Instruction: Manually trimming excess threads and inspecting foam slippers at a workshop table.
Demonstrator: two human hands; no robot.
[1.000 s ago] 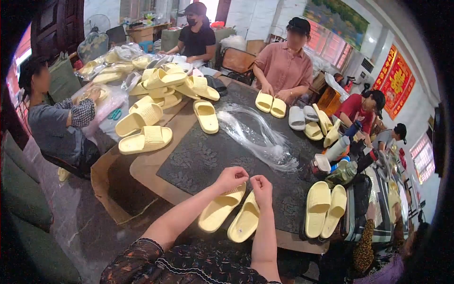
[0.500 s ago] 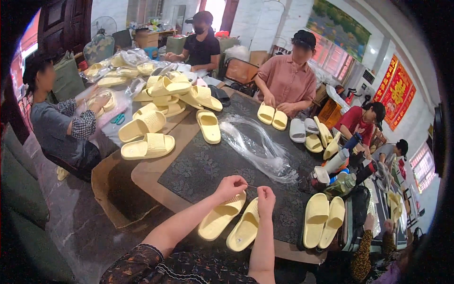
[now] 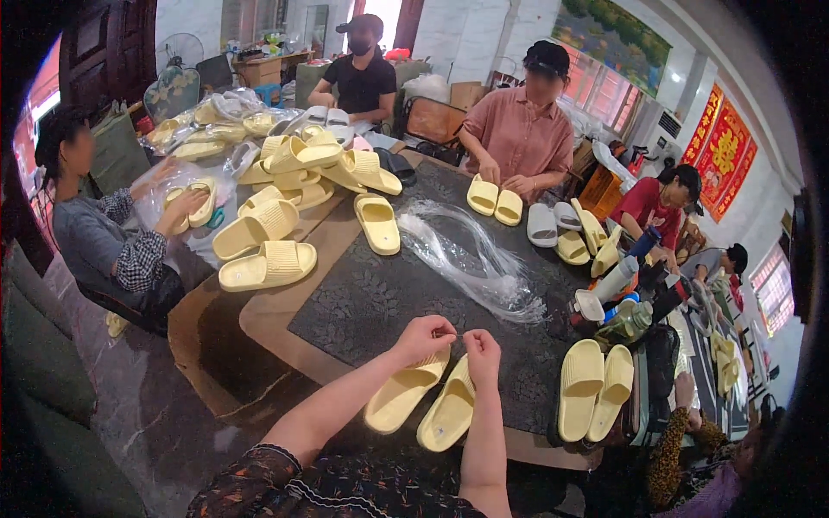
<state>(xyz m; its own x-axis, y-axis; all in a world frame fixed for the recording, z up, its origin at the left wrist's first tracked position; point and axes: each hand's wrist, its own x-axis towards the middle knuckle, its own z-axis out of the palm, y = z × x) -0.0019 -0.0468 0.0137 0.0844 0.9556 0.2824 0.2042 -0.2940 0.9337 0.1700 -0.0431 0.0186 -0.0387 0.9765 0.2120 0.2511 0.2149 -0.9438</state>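
Observation:
Close together above a pair of yellow slippers, my left hand (image 3: 423, 339) and my right hand (image 3: 482, 356) are both pinched shut. A thin strand runs between their fingertips, hard to make out now. Under my left hand lies the left slipper (image 3: 393, 404), and under my right hand the right slipper (image 3: 443, 424). Both rest at the table's near edge with heels toward me; my hands partly cover their ribbed straps. Beyond them on the dark table mat (image 3: 363, 298) is a looped bundle of clear plastic strands (image 3: 471, 266).
A heap of yellow slippers (image 3: 298, 155) covers the far left. A single slipper (image 3: 377, 224) stands near the bundle. Another yellow pair (image 3: 596, 388) sits at right, beside bottles (image 3: 617, 281). Co-workers handle slippers around the tables. A cardboard box (image 3: 216, 354) is at the left edge.
My hands have drawn closer together, and the strand between them shows less. At the left, a co-worker's hands have shifted on a pair of slippers over the plastic bag.

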